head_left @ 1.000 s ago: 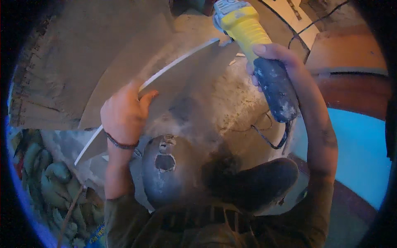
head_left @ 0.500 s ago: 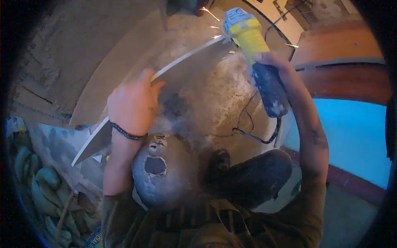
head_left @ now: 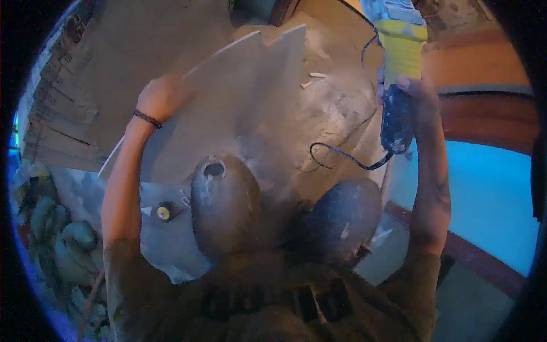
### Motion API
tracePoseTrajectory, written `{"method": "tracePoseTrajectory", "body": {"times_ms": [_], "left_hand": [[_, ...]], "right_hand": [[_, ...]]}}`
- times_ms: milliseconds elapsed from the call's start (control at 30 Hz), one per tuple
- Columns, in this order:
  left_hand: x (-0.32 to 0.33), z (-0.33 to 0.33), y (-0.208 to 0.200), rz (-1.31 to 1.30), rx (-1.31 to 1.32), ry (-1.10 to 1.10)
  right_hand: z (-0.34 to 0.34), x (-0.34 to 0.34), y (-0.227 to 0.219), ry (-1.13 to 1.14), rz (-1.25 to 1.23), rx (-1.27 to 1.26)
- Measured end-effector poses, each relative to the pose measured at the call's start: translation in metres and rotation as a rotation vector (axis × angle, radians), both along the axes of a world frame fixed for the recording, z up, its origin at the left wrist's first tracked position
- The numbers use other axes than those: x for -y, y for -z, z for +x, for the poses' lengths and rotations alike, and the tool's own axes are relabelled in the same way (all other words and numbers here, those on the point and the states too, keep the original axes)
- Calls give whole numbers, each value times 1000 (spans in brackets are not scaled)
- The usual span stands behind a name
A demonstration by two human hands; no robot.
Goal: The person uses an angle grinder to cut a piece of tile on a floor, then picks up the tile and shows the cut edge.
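My right hand (head_left: 415, 94) is wrapped round the dark, dusty handle of a yellow and grey angle grinder (head_left: 401, 48). It is held up at the far right, apart from the tile, and the grinder's head runs out of view at the top. A large grey tile (head_left: 222, 108) with a pale cut edge leans across the space in front of my knees. Its far end has a notch between two points. My left hand (head_left: 161, 98) is closed on the tile's left edge, its fingertips blurred and partly hidden. A dark cord (head_left: 347, 158) trails from the grinder's handle.
Small pale offcuts (head_left: 317, 75) lie on the dusty floor beyond the tile. A small yellow-ended roll (head_left: 164, 213) sits left of my worn-through knee (head_left: 225, 199). Stacked boards (head_left: 62, 114) stand at the left above bunched green cloth (head_left: 77, 239). A bright blue panel (head_left: 484, 188) is at the right.
The grinder has lifted away from the tile to the right and its sparks are gone. The tile has tipped flatter, showing its face and notch. My left hand has moved slightly left and farther away.
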State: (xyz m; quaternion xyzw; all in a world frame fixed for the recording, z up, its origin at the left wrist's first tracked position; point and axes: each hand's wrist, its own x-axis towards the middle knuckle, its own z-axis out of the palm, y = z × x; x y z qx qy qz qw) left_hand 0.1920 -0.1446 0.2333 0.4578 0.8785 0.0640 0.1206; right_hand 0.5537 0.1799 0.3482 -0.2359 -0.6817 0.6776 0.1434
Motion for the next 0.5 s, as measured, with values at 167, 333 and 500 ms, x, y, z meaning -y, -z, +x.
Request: {"method": "tracePoseTrajectory", "body": {"times_ms": [167,333,500], "left_hand": [[-24,-34,3,109,211,6],[10,-74,21,96,51,0],[-13,-31,1,11,35,-128]], "right_hand": [[-2,-25,22,33,58,50],[-39,-39,73,-198,-69,-37],[-83,-57,66,-405,-316,58]]}}
